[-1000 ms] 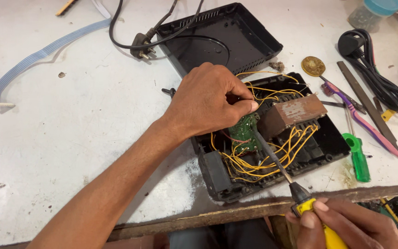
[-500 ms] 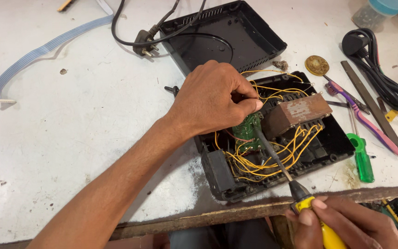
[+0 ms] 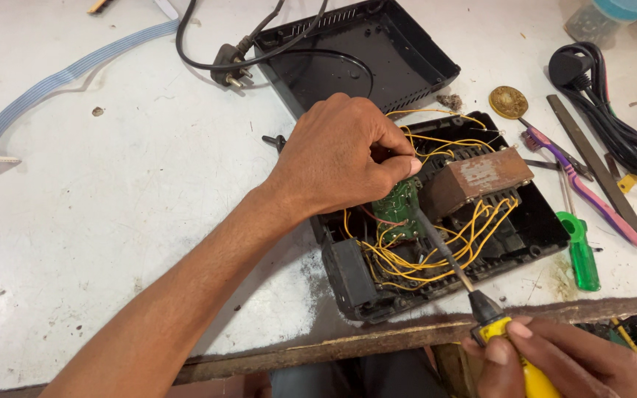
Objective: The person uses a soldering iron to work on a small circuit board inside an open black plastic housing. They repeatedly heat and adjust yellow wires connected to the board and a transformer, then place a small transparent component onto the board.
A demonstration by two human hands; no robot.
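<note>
An open black device case (image 3: 547, 221) lies on the white table, full of yellow wires (image 3: 436, 258) and a brown transformer (image 3: 477, 180). My left hand (image 3: 340, 158) rests over the case's left part, its fingertips pinching a small green circuit board (image 3: 396, 210) next to the transformer. My right hand (image 3: 554, 361), at the bottom edge, grips a yellow-handled soldering iron (image 3: 495, 328). Its long dark shaft (image 3: 444, 250) slants up to the left and its tip meets the green board just under my left fingers.
The case's black lid (image 3: 377, 55) lies behind, with a black plug and cable (image 3: 230, 63) on it. A pale blue ribbon cable (image 3: 60, 81) runs at the left. On the right lie a green screwdriver (image 3: 580, 250), a purple toothbrush (image 3: 591, 191), a metal file (image 3: 599, 177), a brass disc (image 3: 509, 102), another black cord (image 3: 606, 110).
The view has shifted slightly. My right hand has moved a little up and left with the soldering iron; my left hand keeps its hold on the green board.
</note>
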